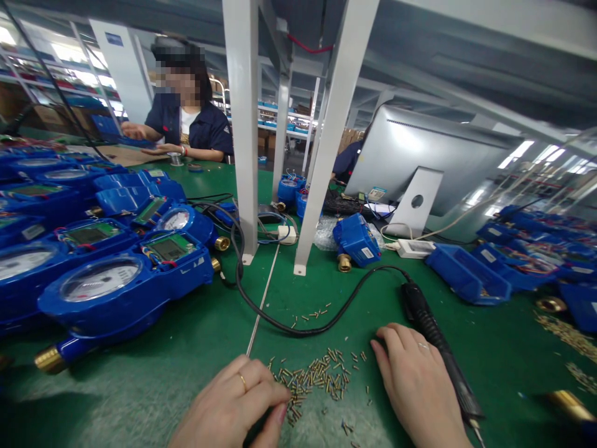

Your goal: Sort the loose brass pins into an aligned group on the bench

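Observation:
A loose pile of small brass-coloured screws [319, 373] lies on the green tabletop before me. My left hand [237, 398] is at the pile's left edge, its fingers curled and the thumb close to the index finger; whatever is between them is hidden. To the right of the pile, my right hand [413, 379] rests palm down, thumb apart from the fingers, with nothing visible in it. Just beyond that hand lies a black electric screwdriver [436, 339], its cable looping back across the table. A blue water meter [125, 280] with a round dial and exposed circuit board sits at left.
More blue meters [41, 180] crowd the left side. White metal posts [245, 124] rise behind the cable. A monitor [420, 155], a single blue meter [357, 239] and a blue bin [469, 274] stand at back right. A co-worker [191, 124] sits across the table.

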Tool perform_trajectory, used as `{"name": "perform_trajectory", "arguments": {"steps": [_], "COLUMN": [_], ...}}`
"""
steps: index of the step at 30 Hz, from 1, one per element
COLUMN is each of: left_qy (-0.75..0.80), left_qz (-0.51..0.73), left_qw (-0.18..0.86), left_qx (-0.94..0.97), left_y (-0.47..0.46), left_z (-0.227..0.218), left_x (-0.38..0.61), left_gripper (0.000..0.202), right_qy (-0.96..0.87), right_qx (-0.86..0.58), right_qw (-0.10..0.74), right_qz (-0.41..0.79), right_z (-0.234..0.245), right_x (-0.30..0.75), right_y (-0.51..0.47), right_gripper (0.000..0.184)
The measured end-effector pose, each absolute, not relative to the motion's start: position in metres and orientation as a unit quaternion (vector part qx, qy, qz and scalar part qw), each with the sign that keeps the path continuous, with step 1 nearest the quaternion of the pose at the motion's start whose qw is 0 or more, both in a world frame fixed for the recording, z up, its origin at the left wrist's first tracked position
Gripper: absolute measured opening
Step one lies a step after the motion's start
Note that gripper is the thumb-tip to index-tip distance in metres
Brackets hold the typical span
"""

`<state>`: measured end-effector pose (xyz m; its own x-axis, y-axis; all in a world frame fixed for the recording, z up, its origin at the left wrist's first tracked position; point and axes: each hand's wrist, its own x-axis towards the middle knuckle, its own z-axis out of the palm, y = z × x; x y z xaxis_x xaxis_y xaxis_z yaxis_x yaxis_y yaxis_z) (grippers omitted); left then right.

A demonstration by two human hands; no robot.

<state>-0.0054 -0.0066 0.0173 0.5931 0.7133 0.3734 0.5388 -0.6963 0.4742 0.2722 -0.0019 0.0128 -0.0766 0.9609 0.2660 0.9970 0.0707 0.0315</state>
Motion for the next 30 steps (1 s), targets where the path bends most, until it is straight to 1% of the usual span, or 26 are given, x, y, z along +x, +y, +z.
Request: {"name": "perform_trajectory", "arguments": {"steps": [4,8,10,13,17,20,23,25,30], "left_qy": [0.363,0.359,0.366,0.385,0.412,0.435,0.446,0.442,0.444], "left_qz": [0.281,0.290,0.294,0.283,0.271,0.265,0.260,0.263,0.261], "left_qw": [0.153,0.171,0.182,0.181,0.160,0.156,0.156,0.158,0.168], "left_qx": [0.875,0.870,0.864,0.860,0.855,0.846,0.842,0.843,0.841], "left_y": [-0.008,-0.008,-0.008,-0.007,-0.004,-0.002,-0.001,0.000,-0.001], "left_z": [0.020,0.021,0.021,0.021,0.021,0.020,0.019,0.019,0.019], "left_x": [-0.005,-0.007,-0.007,-0.007,-0.009,-0.010,-0.010,-0.009,-0.009], "left_gripper": [0.018,0.018,0.019,0.018,0.016,0.016,0.017,0.018,0.017], "right_qy": [-0.716,-0.757,-0.771,-0.769,-0.760,-0.760,-0.758,-0.750,-0.736], "right_qx": [-0.684,-0.643,-0.625,-0.625,-0.632,-0.631,-0.635,-0.646,-0.671], "right_qw": [0.100,0.115,0.106,0.098,0.100,0.103,0.099,0.088,0.034], "right_qz": [-0.091,0.009,0.058,0.096,0.112,0.115,0.115,0.110,0.079], "right_z": [0.020,0.028,0.032,0.034,0.033,0.031,0.032,0.034,0.041], "right_x": [0.269,0.255,0.248,0.242,0.242,0.241,0.234,0.227,0.211], "right_y": [0.002,-0.008,-0.012,-0.011,-0.007,-0.004,-0.001,0.002,0.013], "right_gripper": [0.015,0.007,0.007,0.010,0.012,0.017,0.013,0.011,0.014]}}
